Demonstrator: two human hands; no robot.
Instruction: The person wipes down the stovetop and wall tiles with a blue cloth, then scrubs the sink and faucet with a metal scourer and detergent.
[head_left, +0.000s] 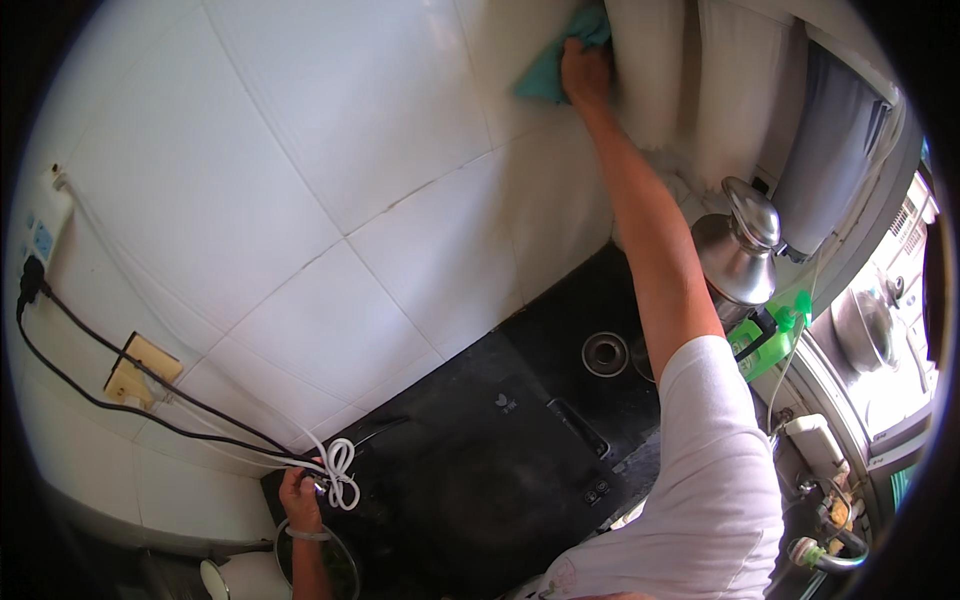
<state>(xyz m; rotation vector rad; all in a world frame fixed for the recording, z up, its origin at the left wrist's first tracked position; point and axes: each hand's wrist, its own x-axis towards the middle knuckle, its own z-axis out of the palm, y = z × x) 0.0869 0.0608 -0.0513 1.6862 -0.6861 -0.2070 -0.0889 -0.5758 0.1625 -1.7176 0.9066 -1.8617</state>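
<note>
My right hand (586, 73) holds a teal cleaning cloth (546, 78) against the white tiled wall (397, 127), high up near the corner. Lower left, the fingers of my left hand (301, 496) are closed around black and white power cords (247, 437). A looped bundle of white cord (342, 472) hangs just beside those fingers. Beneath the hands lies a black cooktop panel (480, 457) on the dark counter. The cords run left towards a white power strip (46, 225) on the wall and a yellowed wall socket (142, 369).
A shiny metal kettle (731, 259) and a green pump bottle (765, 341) stand right of my right arm. A round metal piece (605, 354) sits on the counter. The faucet (840, 559) is at lower right; a pot lid (866, 326) is by the window. A glass lid (341, 562) lies under my left wrist.
</note>
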